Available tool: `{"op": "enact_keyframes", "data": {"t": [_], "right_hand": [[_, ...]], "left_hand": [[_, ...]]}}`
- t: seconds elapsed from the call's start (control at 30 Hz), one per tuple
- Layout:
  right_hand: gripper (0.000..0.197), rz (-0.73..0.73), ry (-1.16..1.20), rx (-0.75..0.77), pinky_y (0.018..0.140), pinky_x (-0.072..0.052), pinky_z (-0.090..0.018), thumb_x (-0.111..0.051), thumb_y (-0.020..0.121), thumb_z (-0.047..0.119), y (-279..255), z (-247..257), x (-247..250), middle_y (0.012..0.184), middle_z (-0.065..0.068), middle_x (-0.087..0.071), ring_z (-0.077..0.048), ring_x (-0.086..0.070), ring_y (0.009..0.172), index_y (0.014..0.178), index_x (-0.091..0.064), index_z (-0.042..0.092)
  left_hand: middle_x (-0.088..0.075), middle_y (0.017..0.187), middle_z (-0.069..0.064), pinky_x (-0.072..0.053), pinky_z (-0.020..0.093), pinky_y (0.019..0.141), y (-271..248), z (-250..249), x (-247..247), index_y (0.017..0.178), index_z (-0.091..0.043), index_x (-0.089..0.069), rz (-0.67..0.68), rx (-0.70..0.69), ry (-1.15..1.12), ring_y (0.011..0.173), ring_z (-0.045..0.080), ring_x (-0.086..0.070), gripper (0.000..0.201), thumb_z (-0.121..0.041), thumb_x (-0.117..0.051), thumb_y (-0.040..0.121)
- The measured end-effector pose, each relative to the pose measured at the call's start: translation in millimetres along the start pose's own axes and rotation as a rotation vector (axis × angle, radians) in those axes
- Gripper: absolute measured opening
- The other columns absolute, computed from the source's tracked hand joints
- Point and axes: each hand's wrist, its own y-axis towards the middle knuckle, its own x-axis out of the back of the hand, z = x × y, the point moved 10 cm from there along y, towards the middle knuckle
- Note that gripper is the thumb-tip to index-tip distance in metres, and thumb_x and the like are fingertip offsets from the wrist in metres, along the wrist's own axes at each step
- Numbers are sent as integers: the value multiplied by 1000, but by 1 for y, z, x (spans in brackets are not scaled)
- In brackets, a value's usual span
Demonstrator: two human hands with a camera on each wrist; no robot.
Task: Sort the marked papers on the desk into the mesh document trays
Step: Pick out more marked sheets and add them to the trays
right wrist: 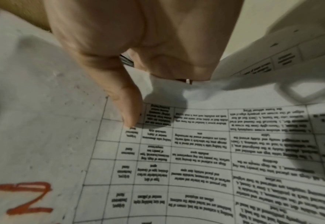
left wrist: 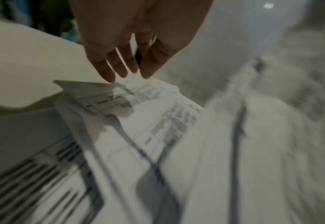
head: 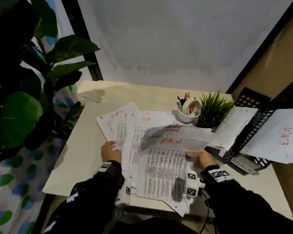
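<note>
My right hand [head: 200, 159] pinches a thin, curling sheet [head: 174, 141] marked ADMIN. My left hand [head: 111, 152] rests relaxed on fanned printed papers [head: 125, 130]. A black mesh tray [head: 254, 130] holds white sheets.

the left wrist view was badly motion-blurred, so print on the papers [left wrist: 158, 121] was unreadable. the right hand [head: 200, 160] had its fingers hidden under a lifted sheet [head: 176, 139]. the mesh trays [head: 254, 132] ran off the frame's right edge.
</note>
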Motion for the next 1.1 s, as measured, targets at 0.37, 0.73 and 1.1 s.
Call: {"op": "enact_keyframes", "data": {"t": [0.37,0.73,1.1], "right_hand": [[57,3,-25,-30,86,-49,-43,-53,66,-19,7,-19,10,113,-20,-63,-38,-59,102,120,-56,2],[24,-167,-97,-116,66,-53,-20,-52,87,-2,9,-23,26,72,4,-67,-14,-70,83,77,-54,20],[35,-124,-445,14,87,-48,-35,-69,81,16,6,5,-6,111,-15,-63,-22,-56,93,113,-58,6]], "left_hand": [[-69,90,19,-52,27,82,65,19,-2,86,-8,-69,142,267,-9,93,37,-61,15,-18,-59,81],[-55,76,7,-45,33,79,44,-52,60,63,-17,-42,-81,-55,16,82,30,-56,29,-13,-64,82],[-68,79,-5,-47,3,67,23,-170,142,99,-3,-63,13,-429,-320,68,-3,-60,19,6,-50,88]]}}
